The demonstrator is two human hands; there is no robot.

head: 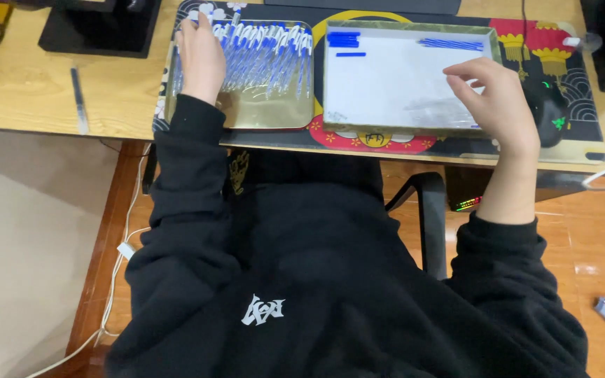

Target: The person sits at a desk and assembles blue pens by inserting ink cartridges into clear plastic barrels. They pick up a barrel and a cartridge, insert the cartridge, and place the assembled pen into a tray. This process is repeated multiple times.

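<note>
A gold tray on the left holds several blue-and-white pens lying in a row. My left hand rests on the left end of that row, fingers spread over the pens. To the right stands a second gold-rimmed tray lined with white, with blue pen caps at its back left and a few blue pieces at its back right. Over this tray's right side hovers my right hand, fingers curled and pinched; what they hold is unclear.
Both trays sit on a patterned desk mat on a wooden desk. A black mouse lies right of my right hand. A single pen lies at left. Black monitor bases stand at the back.
</note>
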